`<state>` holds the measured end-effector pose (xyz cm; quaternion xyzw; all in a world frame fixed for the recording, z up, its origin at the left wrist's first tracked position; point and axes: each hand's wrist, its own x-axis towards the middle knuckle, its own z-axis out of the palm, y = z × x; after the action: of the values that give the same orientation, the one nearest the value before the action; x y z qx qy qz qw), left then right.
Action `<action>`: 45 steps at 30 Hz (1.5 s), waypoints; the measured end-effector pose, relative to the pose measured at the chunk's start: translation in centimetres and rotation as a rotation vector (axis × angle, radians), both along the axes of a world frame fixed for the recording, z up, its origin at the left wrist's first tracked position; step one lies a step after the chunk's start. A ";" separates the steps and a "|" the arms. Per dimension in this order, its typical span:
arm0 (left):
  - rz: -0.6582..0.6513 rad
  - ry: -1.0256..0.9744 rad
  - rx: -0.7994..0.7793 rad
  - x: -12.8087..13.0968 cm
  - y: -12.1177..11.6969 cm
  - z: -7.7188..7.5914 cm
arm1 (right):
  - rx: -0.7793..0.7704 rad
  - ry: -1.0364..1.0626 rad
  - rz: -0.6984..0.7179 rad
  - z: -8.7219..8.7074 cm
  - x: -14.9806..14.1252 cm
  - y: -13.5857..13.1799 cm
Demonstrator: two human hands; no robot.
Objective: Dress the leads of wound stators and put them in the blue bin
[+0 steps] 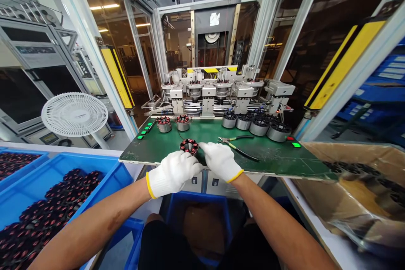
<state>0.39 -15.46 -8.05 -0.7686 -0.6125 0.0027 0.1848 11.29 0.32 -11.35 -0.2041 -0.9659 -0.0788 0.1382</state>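
Observation:
A wound motor stator (pixel 189 146) with red copper coils and a black insulator stands at the front of the green work board (pixel 209 133). My left hand (pixel 175 171), in a white knit glove with a yellow cuff, is closed against its near side. My right hand (pixel 221 161), gloved alike, is at its right side, index finger reaching to the rim and other fingers curled. Whatever the right fingers pinch is hidden. To the right lie cutting pliers (pixel 242 148) with green and black handles, jaws toward my right hand.
Two wound stators (pixel 164 125) stand back left; several unwound stator cores (pixel 260 126) stand back right. Behind is a winding machine (pixel 209 93). Blue bins (pixel 117 168) of wound stators are left, a lined carton (pixel 357 202) of cores right. A white fan (pixel 74 114) stands left.

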 end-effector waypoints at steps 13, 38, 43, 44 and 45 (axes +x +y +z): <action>0.377 -0.809 0.186 -1.3 4.9 4.5 | 0.004 -0.117 0.020 -0.1 0.9 -2.5; 0.133 -0.103 0.363 -1.2 2.7 -3.6 | -0.058 -0.051 -0.060 0.2 2.8 -6.8; 0.056 -0.150 0.483 -1.7 2.9 -4.4 | 0.047 0.039 0.040 3.9 2.5 -3.8; 0.063 -0.152 0.479 -1.7 2.8 -4.4 | 0.109 0.065 0.050 4.5 2.3 -2.8; 0.073 -0.154 0.470 -1.8 2.8 -4.5 | 0.170 0.062 0.059 5.0 2.0 -1.8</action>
<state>-1.40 -12.69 -12.56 -0.6798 -0.6359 -0.1920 0.3110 13.33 -1.45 -6.39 -0.1654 -0.9566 -0.1500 0.1871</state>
